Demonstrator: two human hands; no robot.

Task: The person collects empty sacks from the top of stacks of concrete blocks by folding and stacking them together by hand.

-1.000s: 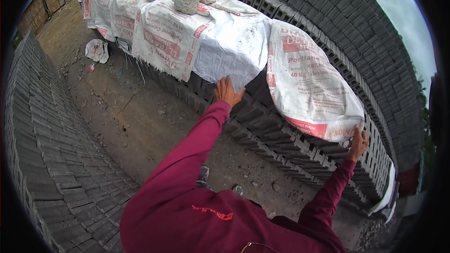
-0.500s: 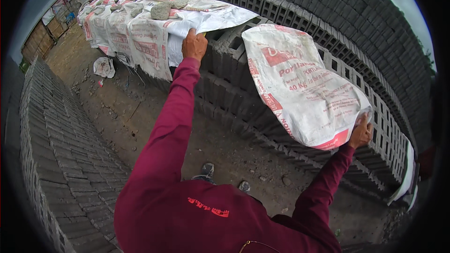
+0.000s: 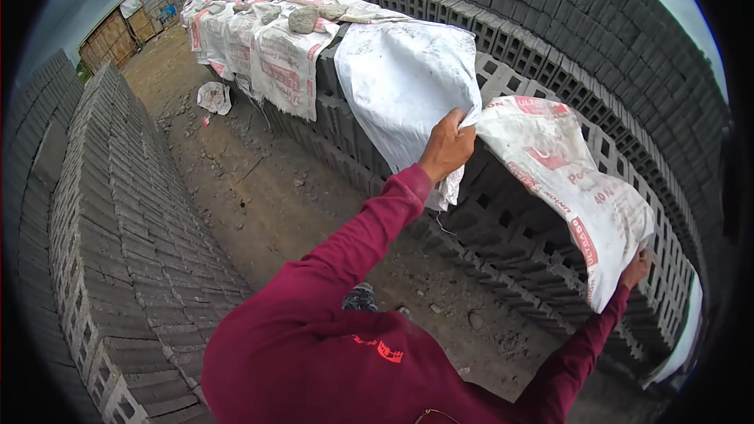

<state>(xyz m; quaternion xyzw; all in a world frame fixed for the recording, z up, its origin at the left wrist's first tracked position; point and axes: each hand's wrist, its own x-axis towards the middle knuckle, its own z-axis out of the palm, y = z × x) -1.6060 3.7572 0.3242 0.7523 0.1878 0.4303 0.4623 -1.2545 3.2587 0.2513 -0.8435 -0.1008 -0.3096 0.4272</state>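
Head: white sack (image 3: 404,74) edge in left grip (image 3: 448,145), printed sack (image 3: 585,180) corner in right grip (image 3: 636,268).

Left arm (image 3: 361,228) reaches out to mid-scene, left hand (image 3: 450,145) curled tight, back of hand up. Right arm (image 3: 577,353) stretched to the right, nearer; right hand (image 3: 637,268) in a grip, partly hidden. Wrists (image 3: 420,179) about straight.

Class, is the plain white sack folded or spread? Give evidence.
Spread, not flat: the sack drapes over blocks, one edge gripped by the left hand.
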